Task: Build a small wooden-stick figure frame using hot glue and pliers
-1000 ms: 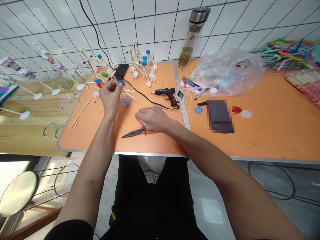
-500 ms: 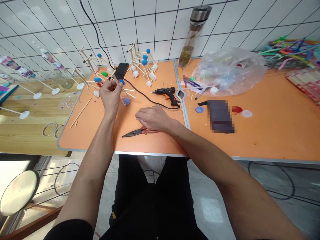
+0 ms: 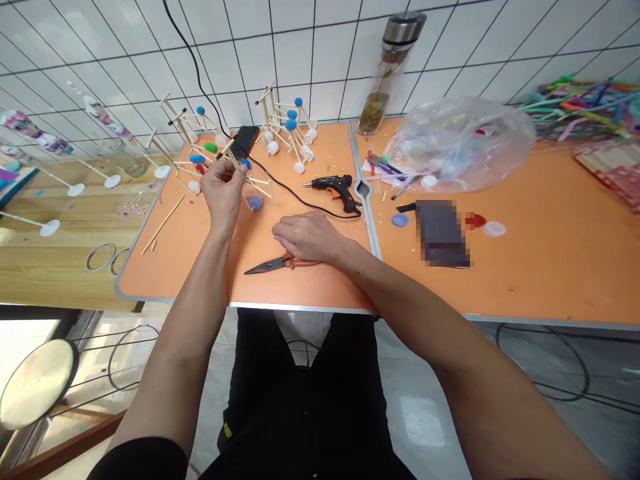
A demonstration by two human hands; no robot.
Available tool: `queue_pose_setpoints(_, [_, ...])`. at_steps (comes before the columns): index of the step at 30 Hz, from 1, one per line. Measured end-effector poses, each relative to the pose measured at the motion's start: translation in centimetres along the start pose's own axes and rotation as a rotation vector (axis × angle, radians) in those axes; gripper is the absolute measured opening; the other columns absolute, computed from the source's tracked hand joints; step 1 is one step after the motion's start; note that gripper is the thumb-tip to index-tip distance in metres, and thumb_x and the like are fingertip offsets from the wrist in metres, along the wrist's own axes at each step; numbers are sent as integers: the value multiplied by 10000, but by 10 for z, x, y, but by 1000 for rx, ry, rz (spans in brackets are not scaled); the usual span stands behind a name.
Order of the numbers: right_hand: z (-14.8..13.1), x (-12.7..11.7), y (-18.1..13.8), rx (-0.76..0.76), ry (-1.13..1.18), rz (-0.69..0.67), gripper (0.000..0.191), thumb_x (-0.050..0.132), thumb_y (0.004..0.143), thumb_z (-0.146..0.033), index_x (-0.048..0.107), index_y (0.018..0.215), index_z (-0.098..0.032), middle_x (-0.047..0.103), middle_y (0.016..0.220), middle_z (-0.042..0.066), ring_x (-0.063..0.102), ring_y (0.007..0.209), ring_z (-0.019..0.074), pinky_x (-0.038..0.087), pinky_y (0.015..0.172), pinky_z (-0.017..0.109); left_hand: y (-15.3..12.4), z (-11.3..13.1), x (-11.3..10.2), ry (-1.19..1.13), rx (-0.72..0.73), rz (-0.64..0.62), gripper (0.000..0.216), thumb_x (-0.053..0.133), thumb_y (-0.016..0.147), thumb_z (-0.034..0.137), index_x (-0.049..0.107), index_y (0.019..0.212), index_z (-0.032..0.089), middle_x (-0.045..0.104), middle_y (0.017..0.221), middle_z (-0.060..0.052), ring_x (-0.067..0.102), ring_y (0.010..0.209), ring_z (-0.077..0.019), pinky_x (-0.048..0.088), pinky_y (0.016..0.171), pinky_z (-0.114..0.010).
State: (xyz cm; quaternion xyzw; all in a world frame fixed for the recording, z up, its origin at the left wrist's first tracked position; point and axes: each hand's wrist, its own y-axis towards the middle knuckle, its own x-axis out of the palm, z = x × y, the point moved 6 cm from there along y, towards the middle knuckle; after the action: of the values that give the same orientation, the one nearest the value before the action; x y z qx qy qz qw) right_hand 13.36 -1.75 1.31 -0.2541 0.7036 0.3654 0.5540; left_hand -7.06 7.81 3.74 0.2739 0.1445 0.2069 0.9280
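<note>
Standing on the wooden counter at far left, white discs (image 3: pixel 113 182) carry thin rods beside a glass jar (image 3: pixel 134 165); two rings (image 3: pixel 100 257) lie nearer its front edge. Next, on the orange counter (image 3: pixel 185 280), a loose stick (image 3: pixel 163 225) lies near the left edge. Behind it stand jointed stick models (image 3: pixel 197 159) with green and blue balls. The left hand (image 3: pixel 224 193) has thumb and fingertips clamped on a stick frame (image 3: pixel 245 163), which is above the left-centre of the counter; a blue disc (image 3: pixel 255 203) shows just right of the hand. A phone (image 3: pixel 247 139) lies behind. Farther right, another model (image 3: pixel 291 125) stands near the tiled wall. In front, the right hand (image 3: pixel 307 235) rests with fingers together and curled over the handles of the pliers (image 3: pixel 267 266); whether it grips them cannot be told. Beyond lies a glue gun (image 3: pixel 335 189), its tip pointing left. Past the metal seam come a bottle (image 3: pixel 377 110), a blue cap (image 3: pixel 400 220), a pixelated dark item (image 3: pixel 443 233), a clear bag (image 3: pixel 465 147), red (image 3: pixel 476 221) and white caps (image 3: pixel 495 229), and coloured straws (image 3: pixel 585 107).
</note>
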Motion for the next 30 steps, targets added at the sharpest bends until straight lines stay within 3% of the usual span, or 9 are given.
queue_pose_setpoints(19, [1, 0, 0, -2, 9, -3, 322, 458, 1118, -198, 775, 1067, -173, 819, 1078, 99, 625, 836, 201, 151, 668, 392, 0, -1, 1, -12, 13, -9, 426, 886, 870, 548, 620, 726, 248, 511, 705, 15, 510, 700, -165, 440, 659, -329])
queue_pose_setpoints(30, [2, 2, -1, 9, 23, -6, 306, 461, 1093, -195, 761, 1034, -177, 807, 1042, 89, 598, 808, 194, 148, 655, 383, -2, 4, 2, -40, -6, 5, 287, 894, 886, 376, 688, 749, 233, 575, 706, 27, 531, 695, -142, 453, 668, -299])
